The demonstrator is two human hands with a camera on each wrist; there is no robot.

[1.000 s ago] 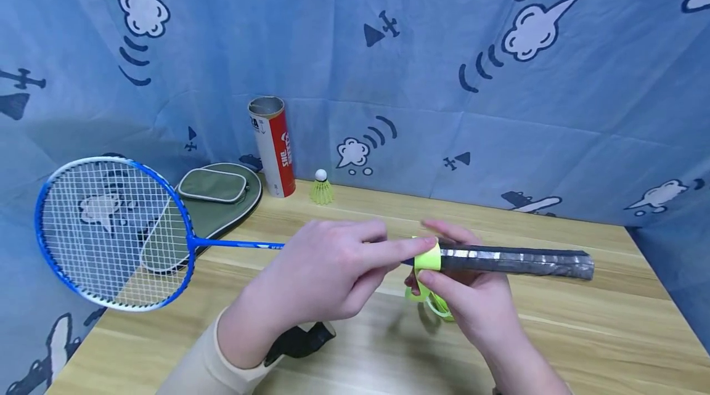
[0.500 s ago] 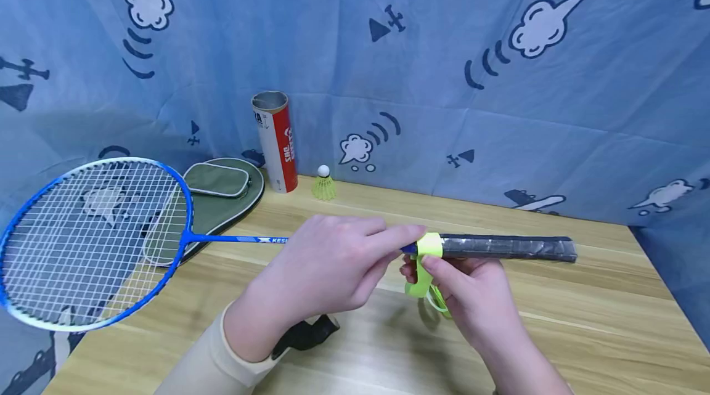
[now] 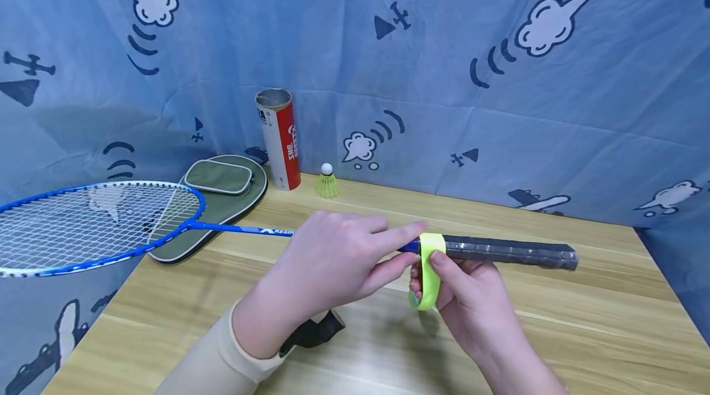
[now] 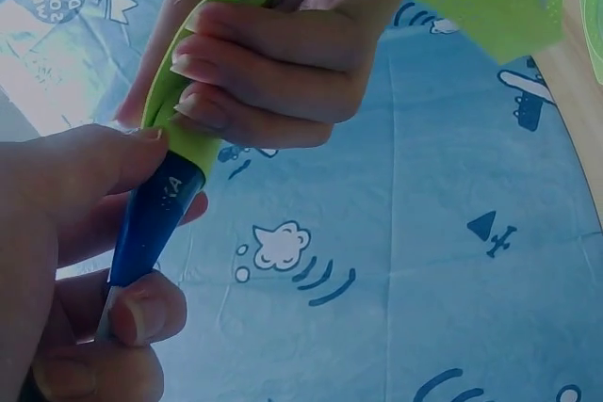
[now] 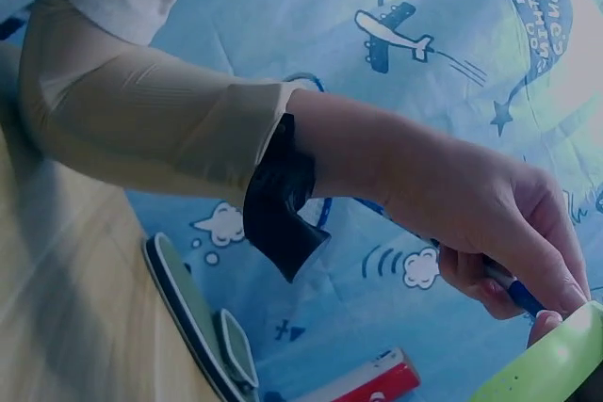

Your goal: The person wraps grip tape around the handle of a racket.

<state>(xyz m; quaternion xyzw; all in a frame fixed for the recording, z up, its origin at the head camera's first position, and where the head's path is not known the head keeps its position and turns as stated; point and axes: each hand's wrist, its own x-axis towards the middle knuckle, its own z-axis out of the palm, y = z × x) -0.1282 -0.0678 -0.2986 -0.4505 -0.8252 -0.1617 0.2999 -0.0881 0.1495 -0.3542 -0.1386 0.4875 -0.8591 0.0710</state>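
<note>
Above table (image 3: 554,333), 1 racket (image 3: 100,228) (2 hands), 1 green tape (image 3: 428,268)

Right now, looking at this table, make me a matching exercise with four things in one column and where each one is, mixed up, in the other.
Things:
1. green tape
2. shuttlecock
3. red tube
4. green racket cover

Places:
A. flat on the table under the racket's shaft
B. standing upright at the back, against the blue cloth
C. looped at the top of the dark handle, pinched by the right hand
D. standing alone on the table just right of the tube

Pairs: 1-C, 2-D, 3-B, 4-A
</note>
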